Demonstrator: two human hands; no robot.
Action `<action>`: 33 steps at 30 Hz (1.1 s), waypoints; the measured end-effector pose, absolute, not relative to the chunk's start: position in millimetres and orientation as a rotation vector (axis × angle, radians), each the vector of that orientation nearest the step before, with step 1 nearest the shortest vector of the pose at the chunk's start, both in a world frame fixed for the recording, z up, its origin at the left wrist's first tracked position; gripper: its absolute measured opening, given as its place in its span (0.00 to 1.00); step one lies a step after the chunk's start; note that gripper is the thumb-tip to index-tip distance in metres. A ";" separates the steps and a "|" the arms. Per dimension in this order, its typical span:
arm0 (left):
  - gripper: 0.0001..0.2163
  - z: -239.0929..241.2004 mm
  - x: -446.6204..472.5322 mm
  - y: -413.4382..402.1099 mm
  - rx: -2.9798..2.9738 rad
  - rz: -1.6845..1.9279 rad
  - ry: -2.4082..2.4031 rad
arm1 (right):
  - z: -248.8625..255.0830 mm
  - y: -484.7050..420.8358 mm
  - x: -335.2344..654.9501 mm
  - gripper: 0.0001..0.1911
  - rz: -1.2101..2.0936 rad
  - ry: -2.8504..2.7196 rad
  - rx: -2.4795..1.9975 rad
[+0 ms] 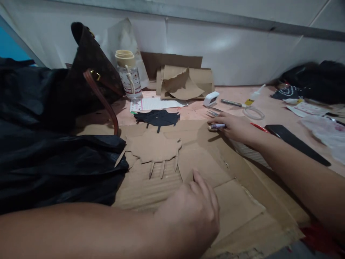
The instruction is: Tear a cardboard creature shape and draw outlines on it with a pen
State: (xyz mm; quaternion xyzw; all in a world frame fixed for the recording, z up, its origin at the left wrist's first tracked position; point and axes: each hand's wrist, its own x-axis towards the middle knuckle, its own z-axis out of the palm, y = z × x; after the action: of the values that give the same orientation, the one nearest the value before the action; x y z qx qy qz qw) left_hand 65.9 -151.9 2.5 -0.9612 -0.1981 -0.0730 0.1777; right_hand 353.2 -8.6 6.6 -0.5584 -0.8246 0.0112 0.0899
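Note:
My right hand [233, 126] is at the far edge of the cardboard, its fingers closed round a slim pen [218, 126] with a pale barrel. Thin pointed metal tips [212, 112] show just beyond those fingers; the rest of that tool is hidden. My left hand [191, 212] rests on the cardboard sheet [237, 201] in front of me, fingers loosely bent and fingertips partly hidden, with nothing seen in it. Left of centre lies a cardboard cutout [152, 145] with a wavy outline and thin strips along its lower side. A similar black cutout [157, 118] lies beyond it.
A brown handbag [98, 68] and black fabric [54, 169] fill the left. At the back stand a clear bottle [130, 79] and folded cardboard [185, 82]. A white sharpener-like block [211, 98], grey marker [231, 103], tape ring [253, 113] and black-handled tool [296, 144] lie right.

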 end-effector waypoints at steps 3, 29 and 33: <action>0.21 2.1 66.1 -152.0 -2.721 -0.225 -0.555 | 10.5 -13.4 351.4 0.16 0.139 -2.473 -1.602; 0.14 -20.6 67.0 -156.2 -2.557 -0.436 -0.602 | 37.9 -92.2 283.2 0.08 0.647 -2.725 -1.391; 0.13 -14.9 68.3 -156.2 -2.508 -0.432 -0.668 | 29.7 -90.8 281.3 0.07 0.630 -2.716 -1.349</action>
State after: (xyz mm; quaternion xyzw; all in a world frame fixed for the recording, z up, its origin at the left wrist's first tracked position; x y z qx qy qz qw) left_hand 68.3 -156.2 -14.9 -0.9223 -0.2455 -0.1590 0.2527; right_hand 281.3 -90.8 29.7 -0.4355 -0.8766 0.2033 0.0224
